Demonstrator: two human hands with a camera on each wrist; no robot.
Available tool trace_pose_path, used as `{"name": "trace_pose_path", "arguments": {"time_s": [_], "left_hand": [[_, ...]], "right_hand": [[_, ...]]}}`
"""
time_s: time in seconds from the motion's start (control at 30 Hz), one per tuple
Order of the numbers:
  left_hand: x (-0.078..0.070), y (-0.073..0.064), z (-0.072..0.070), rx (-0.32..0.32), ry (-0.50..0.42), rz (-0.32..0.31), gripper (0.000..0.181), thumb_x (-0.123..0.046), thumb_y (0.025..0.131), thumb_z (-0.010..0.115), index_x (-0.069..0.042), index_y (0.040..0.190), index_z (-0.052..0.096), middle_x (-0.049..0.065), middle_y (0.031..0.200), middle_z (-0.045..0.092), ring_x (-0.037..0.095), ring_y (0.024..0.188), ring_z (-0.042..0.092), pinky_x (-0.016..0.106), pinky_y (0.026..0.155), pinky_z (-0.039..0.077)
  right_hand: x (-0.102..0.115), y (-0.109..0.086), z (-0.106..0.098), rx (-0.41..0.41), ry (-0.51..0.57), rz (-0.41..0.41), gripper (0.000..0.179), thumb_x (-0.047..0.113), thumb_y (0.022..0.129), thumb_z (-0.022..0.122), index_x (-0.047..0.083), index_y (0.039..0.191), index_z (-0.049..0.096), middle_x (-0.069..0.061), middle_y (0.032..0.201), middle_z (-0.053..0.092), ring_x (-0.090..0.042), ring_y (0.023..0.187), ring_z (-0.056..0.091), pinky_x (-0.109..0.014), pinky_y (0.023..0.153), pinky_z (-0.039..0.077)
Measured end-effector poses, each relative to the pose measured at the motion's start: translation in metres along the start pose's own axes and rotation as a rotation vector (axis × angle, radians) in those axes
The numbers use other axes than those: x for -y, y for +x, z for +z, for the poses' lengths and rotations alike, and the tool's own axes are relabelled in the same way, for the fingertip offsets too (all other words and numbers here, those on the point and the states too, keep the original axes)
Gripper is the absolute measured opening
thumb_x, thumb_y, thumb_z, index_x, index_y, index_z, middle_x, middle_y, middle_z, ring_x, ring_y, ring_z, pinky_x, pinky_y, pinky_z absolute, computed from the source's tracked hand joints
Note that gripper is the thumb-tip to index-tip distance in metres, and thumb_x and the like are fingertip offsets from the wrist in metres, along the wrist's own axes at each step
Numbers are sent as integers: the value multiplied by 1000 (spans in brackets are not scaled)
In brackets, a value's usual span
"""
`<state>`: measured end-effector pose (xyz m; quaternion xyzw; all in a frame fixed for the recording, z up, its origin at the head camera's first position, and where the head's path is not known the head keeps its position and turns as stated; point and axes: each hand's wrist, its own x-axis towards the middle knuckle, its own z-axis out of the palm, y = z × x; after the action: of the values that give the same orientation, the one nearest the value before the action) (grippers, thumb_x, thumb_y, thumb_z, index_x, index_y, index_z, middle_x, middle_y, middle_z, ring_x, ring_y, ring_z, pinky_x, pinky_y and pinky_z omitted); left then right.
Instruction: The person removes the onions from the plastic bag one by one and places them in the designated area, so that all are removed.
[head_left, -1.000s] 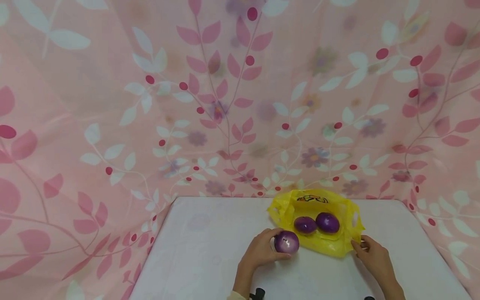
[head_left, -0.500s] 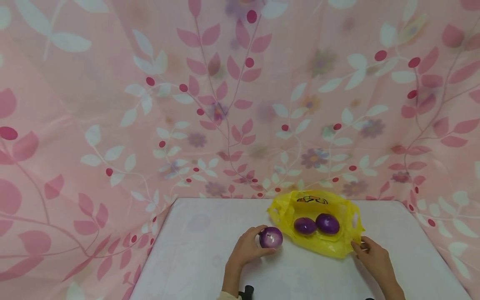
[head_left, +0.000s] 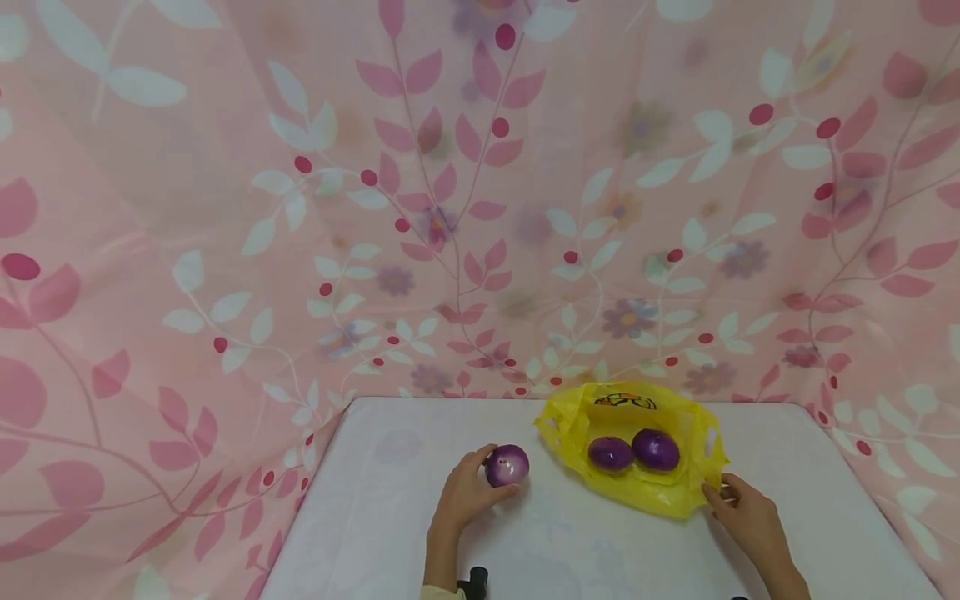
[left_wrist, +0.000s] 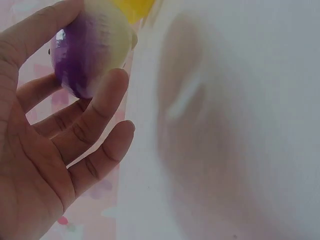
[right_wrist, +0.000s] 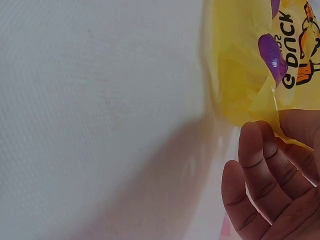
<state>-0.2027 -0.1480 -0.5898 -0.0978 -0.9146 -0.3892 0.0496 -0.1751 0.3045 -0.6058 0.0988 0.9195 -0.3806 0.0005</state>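
Observation:
My left hand [head_left: 463, 492] holds a round, glossy onion [head_left: 507, 465] between thumb and fingers, above the left-middle of the table. In the left wrist view the onion [left_wrist: 92, 47] shows purple on one side and cream on the other, with a small nub. My right hand [head_left: 750, 517] pinches the right edge of a yellow plastic bag [head_left: 652, 496], which lies with its mouth open toward me. Two more purple onions [head_left: 656, 450] sit side by side in the bag. In the right wrist view, the thumb and fingers meet at the bag's thin edge [right_wrist: 270, 107].
A white-covered table [head_left: 397, 467] lies under everything. Behind it hangs a pink curtain [head_left: 525, 208] with leaf and flower prints. Black print marks the bag's back panel. A black wrist mount [head_left: 475, 583] shows at my left wrist.
My left hand has carried the onion leftward, away from the bag. The right hand keeps its pinch on the bag's edge, and the two onions inside stay put.

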Motion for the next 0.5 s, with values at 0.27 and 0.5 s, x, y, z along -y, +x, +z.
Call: {"name": "trace_pose_path", "arguments": {"time_s": [0.27,0.5], "left_hand": [[13,-2,-13,-87,19,-91,77,-45,74,84,-9,136,56,14,128,60,34,119,57,57,96,44],[27,-4,-25,-200,50,-169,76,-43,75,84,-6,135,56,19,124,61,38,113,59,60,91,46]], "right_hand": [[-1,-2,0,1,0,3,51,36,97,62,-9,120,56,-13,88,69,-16,66,65,-28,54,50],[0,-3,-1,6,5,7,50,35,97,63,-9,119,57,-13,88,69,-16,66,64,-28,54,50]]}}
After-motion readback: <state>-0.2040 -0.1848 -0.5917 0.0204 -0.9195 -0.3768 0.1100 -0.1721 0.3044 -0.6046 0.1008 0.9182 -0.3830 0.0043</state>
